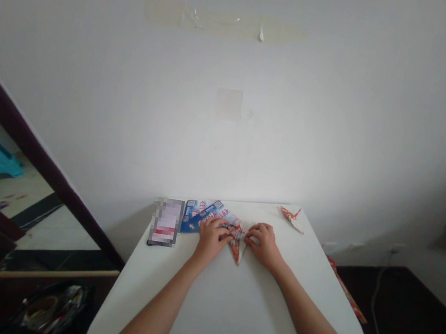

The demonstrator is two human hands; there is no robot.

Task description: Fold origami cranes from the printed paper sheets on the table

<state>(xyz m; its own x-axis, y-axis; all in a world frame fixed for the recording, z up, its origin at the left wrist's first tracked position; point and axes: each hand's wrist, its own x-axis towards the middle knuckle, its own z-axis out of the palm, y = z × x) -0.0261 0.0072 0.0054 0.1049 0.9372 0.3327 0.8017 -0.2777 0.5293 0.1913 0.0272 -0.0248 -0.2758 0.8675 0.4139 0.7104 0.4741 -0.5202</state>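
Note:
My left hand (210, 237) and my right hand (262, 242) rest on the white table (227, 297), both with fingers curled onto a folded piece of red and white printed paper (237, 247) that comes to a point toward me. The two hands pinch it from either side. Blue printed sheets (202, 213) lie just behind my left hand. A finished folded paper shape (291, 218), red and white, sits at the table's far right corner, apart from both hands.
A phone (165, 222) lies flat at the far left of the table. The table stands against a white wall. A leaning mirror (13, 179) is at the left; a bag (52, 309) sits on the floor below it. Dark floor lies to the right.

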